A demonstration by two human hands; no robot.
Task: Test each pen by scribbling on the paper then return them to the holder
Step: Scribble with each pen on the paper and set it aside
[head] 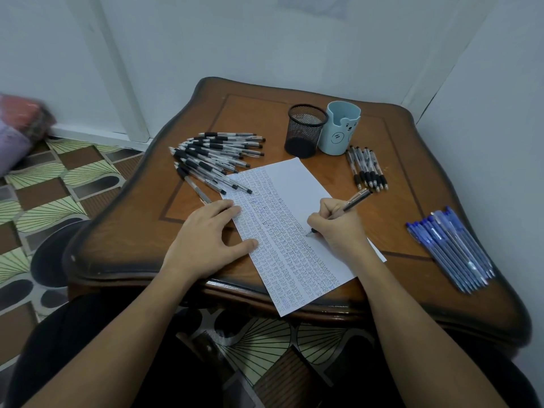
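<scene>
Two arms reach in over the near edge of the table (141,231). The left hand (206,234) lies flat with straight fingers and presses on the left side of the paper (294,184). The right hand (338,228) has its fingers curled tight round a pen (350,203), and the pen's tip touches the paper. The paper is full of small marks and hangs a little over the near edge. Near the far edge stand a black mesh holder (304,131) and a blue cup (338,131) with a bear face, side by side. A big pile of black pens (215,160) lies by the left edge. A small row of pens (368,169) lies just in front of the blue cup. Blue pens (453,251) lie by the right edge.
</scene>
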